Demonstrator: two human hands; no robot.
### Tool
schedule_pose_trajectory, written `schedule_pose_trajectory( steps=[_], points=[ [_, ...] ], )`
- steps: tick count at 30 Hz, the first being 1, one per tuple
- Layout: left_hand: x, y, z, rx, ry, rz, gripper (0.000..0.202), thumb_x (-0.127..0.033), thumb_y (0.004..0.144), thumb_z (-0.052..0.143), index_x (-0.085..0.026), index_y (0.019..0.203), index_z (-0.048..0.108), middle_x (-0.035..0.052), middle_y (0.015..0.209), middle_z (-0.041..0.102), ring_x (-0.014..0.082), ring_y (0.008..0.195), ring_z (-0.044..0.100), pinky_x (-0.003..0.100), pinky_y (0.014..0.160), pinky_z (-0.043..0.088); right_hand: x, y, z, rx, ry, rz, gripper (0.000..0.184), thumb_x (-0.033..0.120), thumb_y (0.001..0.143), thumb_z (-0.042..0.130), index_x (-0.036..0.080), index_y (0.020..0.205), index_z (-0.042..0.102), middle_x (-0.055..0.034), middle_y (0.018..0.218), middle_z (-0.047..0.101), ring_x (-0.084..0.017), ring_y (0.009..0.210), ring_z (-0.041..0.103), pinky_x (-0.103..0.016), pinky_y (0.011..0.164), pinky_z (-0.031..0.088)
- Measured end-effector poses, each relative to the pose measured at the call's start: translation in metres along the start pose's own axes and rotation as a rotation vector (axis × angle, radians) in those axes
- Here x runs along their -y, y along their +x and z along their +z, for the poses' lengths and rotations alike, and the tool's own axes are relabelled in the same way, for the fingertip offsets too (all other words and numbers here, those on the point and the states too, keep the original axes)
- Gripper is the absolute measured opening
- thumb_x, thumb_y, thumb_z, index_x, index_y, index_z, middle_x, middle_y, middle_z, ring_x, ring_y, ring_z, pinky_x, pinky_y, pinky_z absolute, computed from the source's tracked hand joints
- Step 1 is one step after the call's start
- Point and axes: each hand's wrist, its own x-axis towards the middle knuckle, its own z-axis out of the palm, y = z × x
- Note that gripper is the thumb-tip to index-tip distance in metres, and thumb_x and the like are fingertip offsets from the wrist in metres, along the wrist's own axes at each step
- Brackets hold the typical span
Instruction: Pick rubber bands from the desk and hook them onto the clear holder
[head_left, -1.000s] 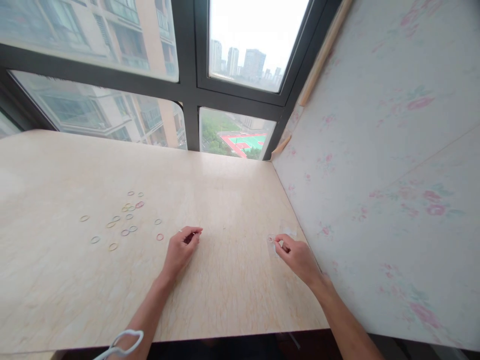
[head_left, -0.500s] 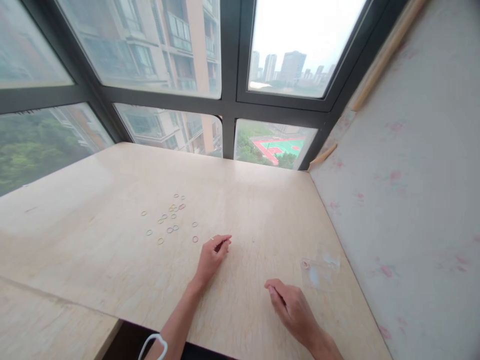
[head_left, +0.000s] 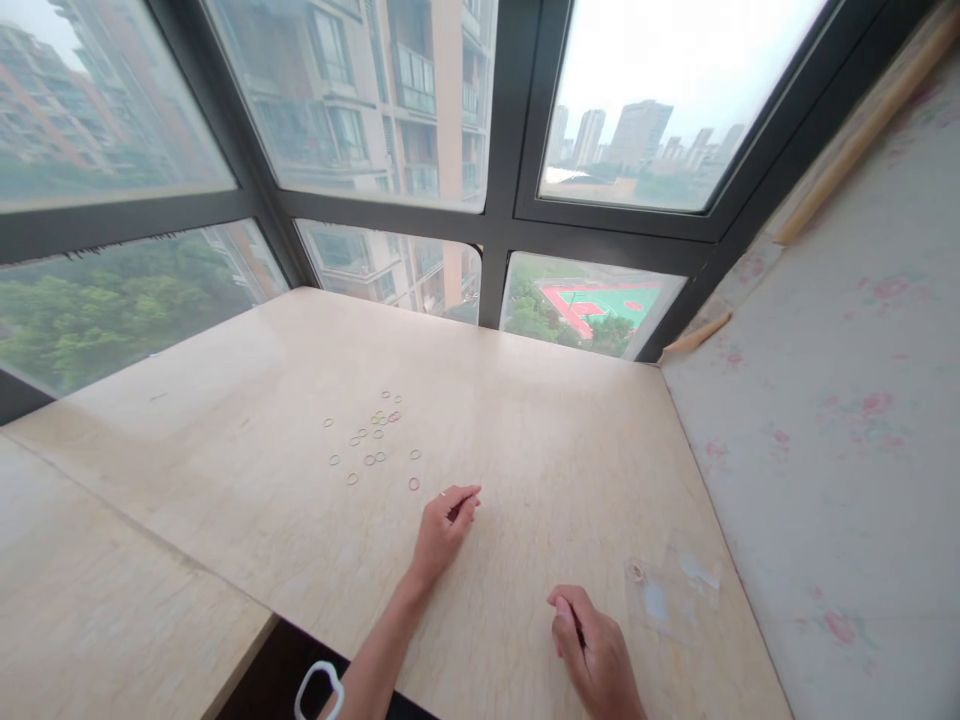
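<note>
My left hand (head_left: pixel 448 528) rests on the table with its fingers curled together and the thumb near the index finger; no object shows in it. Closest to it lies a pink rubber band (head_left: pixel 414 484). Beyond, to the left, several thin coloured rubber bands (head_left: pixel 378 434) are scattered, some overlapping. My right hand (head_left: pixel 592 645) is closed in a loose fist, thumb against the index finger, and nothing shows in it. Beside it on the right lies a clear plastic bag (head_left: pixel 667 597), with a small reddish-brown ring (head_left: pixel 637 571) at its left corner.
The pale marbled table (head_left: pixel 285 540) runs up to dark window frames (head_left: pixel 495 270). A flowered wall (head_left: pixel 825 450) borders it on the right. At the lower left, a dark gap (head_left: pixel 262 680) opens beside the table edge. A white band (head_left: pixel 319 690) circles my left wrist.
The camera view has turned slightly left, so the table and rubber bands appear further right. Both hands keep about the same pose and place on the table.
</note>
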Motion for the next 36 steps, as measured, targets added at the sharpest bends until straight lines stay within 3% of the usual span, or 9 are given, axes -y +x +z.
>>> schedule_pose_trajectory(
  steps=[6, 11, 17, 21, 27, 36],
  points=[
    [-0.003, -0.004, 0.004, -0.019, 0.086, 0.034, 0.023, -0.025, 0.086, 0.049, -0.017, 0.093, 0.069, 0.0063, 0.082, 0.071, 0.0163, 0.072, 0.064, 0.028, 0.066, 0.051, 0.000, 0.002, -0.002, 0.006, 0.081, 0.111, 0.032, 0.036, 0.098, 0.026, 0.023, 0.072, 0.041, 0.0030, 0.050, 0.051, -0.013, 0.041, 0.051, -0.021, 0.042, 0.037],
    [-0.008, -0.026, 0.020, -0.091, 0.145, 0.017, 0.022, -0.025, 0.088, 0.048, -0.018, 0.094, 0.068, 0.0087, 0.091, 0.071, 0.0194, 0.082, 0.065, 0.033, 0.073, 0.052, 0.004, 0.006, -0.004, 0.027, 0.144, 0.146, 0.035, 0.038, 0.099, 0.025, 0.023, 0.070, 0.039, 0.0036, 0.051, 0.052, -0.012, 0.043, 0.052, -0.021, 0.046, 0.038],
    [-0.032, -0.068, 0.039, 0.120, 0.048, 0.078, 0.021, -0.026, 0.091, 0.048, -0.019, 0.098, 0.066, 0.0079, 0.088, 0.070, 0.0176, 0.078, 0.065, 0.029, 0.069, 0.051, 0.007, 0.010, -0.004, 0.030, 0.070, 0.137, 0.036, 0.040, 0.100, 0.026, 0.023, 0.073, 0.042, 0.0046, 0.051, 0.050, -0.012, 0.046, 0.052, -0.022, 0.051, 0.037],
    [-0.048, -0.081, 0.046, 0.255, -0.007, 0.121, 0.019, -0.027, 0.090, 0.052, -0.020, 0.101, 0.066, 0.0072, 0.089, 0.069, 0.0155, 0.073, 0.063, 0.026, 0.064, 0.050, 0.010, 0.012, -0.005, 0.015, -0.010, 0.125, 0.038, 0.040, 0.100, 0.027, 0.021, 0.074, 0.047, 0.0039, 0.054, 0.050, -0.012, 0.048, 0.050, -0.022, 0.050, 0.034],
    [-0.051, -0.078, 0.050, 0.334, -0.017, 0.136, 0.025, -0.031, 0.093, 0.049, -0.021, 0.097, 0.071, 0.0080, 0.086, 0.070, 0.0167, 0.076, 0.063, 0.026, 0.064, 0.048, 0.014, 0.013, -0.008, 0.019, 0.016, 0.114, 0.040, 0.038, 0.100, 0.028, 0.020, 0.072, 0.050, 0.0033, 0.054, 0.052, -0.012, 0.049, 0.051, -0.021, 0.051, 0.036],
    [-0.053, -0.079, 0.049, 0.314, -0.056, 0.131, 0.021, -0.029, 0.092, 0.051, -0.020, 0.088, 0.070, 0.0051, 0.080, 0.068, 0.0156, 0.071, 0.061, 0.026, 0.063, 0.046, 0.014, 0.011, -0.009, 0.049, 0.068, 0.136, 0.043, 0.041, 0.100, 0.026, 0.020, 0.069, 0.047, 0.0036, 0.053, 0.052, -0.011, 0.048, 0.051, -0.022, 0.053, 0.036]
  ],
)
